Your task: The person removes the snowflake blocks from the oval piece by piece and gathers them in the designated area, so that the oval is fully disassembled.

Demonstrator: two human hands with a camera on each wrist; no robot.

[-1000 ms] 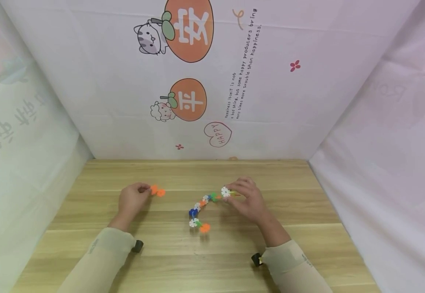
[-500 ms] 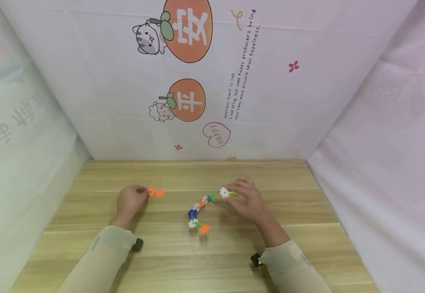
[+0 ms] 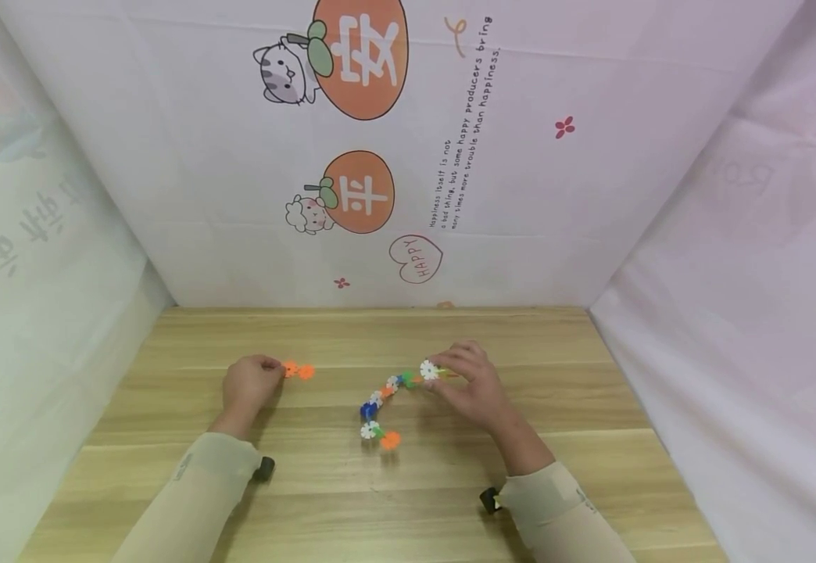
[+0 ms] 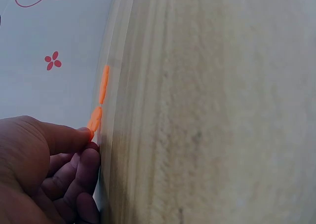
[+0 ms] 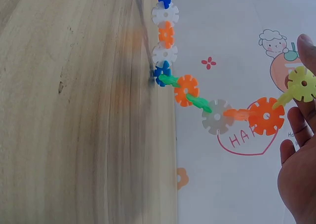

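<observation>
My left hand pinches one end of two joined orange snowflake pieces lying on the wooden table. In the left wrist view, thumb and fingers grip the nearer orange piece. My right hand holds the far end of a curved chain of snowflake pieces in white, orange, green and blue. In the right wrist view the chain hangs from a yellow-green piece pinched in my fingers. The chain's near end, an orange piece, rests on the table.
Printed white cloth walls close off the table at the back and on both sides. Bare wood lies in front of the hands and between them. Both forearms wear beige sleeves with small wrist cameras.
</observation>
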